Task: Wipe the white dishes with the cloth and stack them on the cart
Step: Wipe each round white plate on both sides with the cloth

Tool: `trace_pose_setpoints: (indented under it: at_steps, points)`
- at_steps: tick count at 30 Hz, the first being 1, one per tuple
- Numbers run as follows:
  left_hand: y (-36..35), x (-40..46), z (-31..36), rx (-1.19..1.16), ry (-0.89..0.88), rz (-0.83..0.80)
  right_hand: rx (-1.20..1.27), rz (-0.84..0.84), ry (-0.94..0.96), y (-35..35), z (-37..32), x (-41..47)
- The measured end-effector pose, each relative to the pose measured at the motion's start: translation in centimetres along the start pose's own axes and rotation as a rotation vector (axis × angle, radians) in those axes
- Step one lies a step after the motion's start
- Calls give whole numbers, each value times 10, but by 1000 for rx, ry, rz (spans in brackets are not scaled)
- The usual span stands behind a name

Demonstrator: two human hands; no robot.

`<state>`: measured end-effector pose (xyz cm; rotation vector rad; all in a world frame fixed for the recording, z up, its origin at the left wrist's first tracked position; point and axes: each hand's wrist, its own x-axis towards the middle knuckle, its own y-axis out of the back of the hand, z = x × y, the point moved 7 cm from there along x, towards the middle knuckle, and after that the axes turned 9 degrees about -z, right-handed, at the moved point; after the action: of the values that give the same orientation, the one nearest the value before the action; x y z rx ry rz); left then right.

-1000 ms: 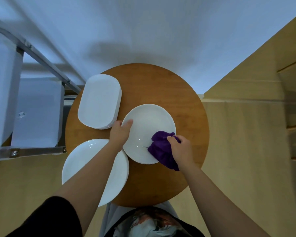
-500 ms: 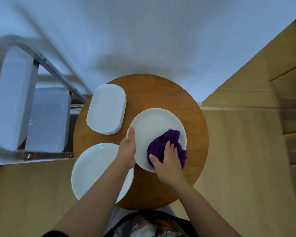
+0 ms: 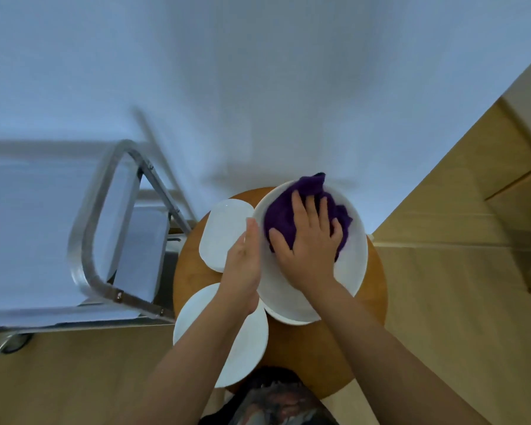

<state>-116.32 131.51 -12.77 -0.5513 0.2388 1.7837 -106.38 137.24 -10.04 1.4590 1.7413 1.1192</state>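
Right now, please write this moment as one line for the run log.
step: wiping | right hand: presses purple cloth into round plate | left hand: steadies plate rim | cart: no dishes visible

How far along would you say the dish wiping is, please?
Early: nothing shows stacked on the metal cart. In hand: the right hand presses the purple cloth into the round white plate, which the left hand steadies. Left: the oblong white dish and second round white plate.

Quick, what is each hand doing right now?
Left hand: open, straight fingers steadying the rim of the round white plate.
Right hand: open, fingers spread, pressing the purple cloth onto that plate.
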Motion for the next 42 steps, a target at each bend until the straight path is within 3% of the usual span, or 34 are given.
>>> trace_pose_setpoints:
  at_steps: [5, 12, 16, 20, 22, 24, 27, 29, 30, 32, 34, 36, 40, 42]
  points:
    - [20, -12, 24, -153, -40, 42, 156, -28, 355, 15, -61, -22]
    - [45, -12, 35, -420, 48, 40, 325, -235, 545, 24, -78, -48]
    - [55, -8, 40, -443, 34, 36, 266, -350, 584, 34, -59, -56]
    - [56, -11, 32, -415, 63, 27, 62, -256, 605, 48, -38, -60]
    - [62, -12, 33, -359, 65, 58, -63, -141, 568, 57, -23, -54]
    - [61, -12, 34, -302, 97, 35, -20, -49, 336, 70, -5, -43]
    - [52, -14, 37, -254, 134, -17, 506, 57, -45, 82, 5, -42]
    - [47, -17, 47, -228, 99, -26, 701, 54, -11, 81, -18, -48]
    - [44, -17, 53, -215, 75, -58, 719, -58, 84, 74, -35, -51]
    - [39, -18, 63, -189, 41, -116, 464, -377, 335, 50, -67, -58]
    - [37, -23, 70, -128, 32, -128, 38, -474, 464, 36, -73, -57]
    - [33, -28, 70, -70, 36, -152, -140, -412, 516, 41, -74, -49]
    - [26, -43, 71, -49, 40, -177, -267, -227, 702, 55, -86, -36]
    - [23, -49, 76, -18, -7, -193, -276, -128, 705, 68, -86, -24]
